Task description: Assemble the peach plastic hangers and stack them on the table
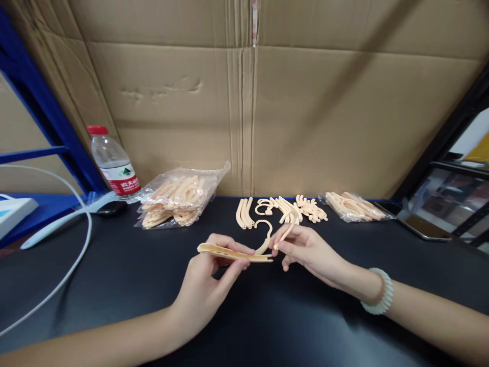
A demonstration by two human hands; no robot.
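Note:
My left hand [214, 275] pinches a long beige hanger arm [225, 252] between thumb and fingers. The arm is held edge-on, with small slots along it and a notched right end. My right hand [305, 250] is closed on a thin, curved beige hanger piece [283, 236], its lower tip close to the notched end. Between the hands shows a beige hanger hook [269, 230], its lower part beside my left fingertips; whether it is held or lying on the table I cannot tell. Behind the hands lie loose curved strips [244, 213] and several small beige parts [311, 208].
On the black table [126, 285], a clear bag of beige pieces [179, 196] stands at the back left, another bag [353, 206] at the back right. A water bottle [116, 163], dark mouse-like object [110, 208] and white cable [86, 244] are left. A phone-like slab [416, 221] lies right. Cardboard [171, 102] stands behind.

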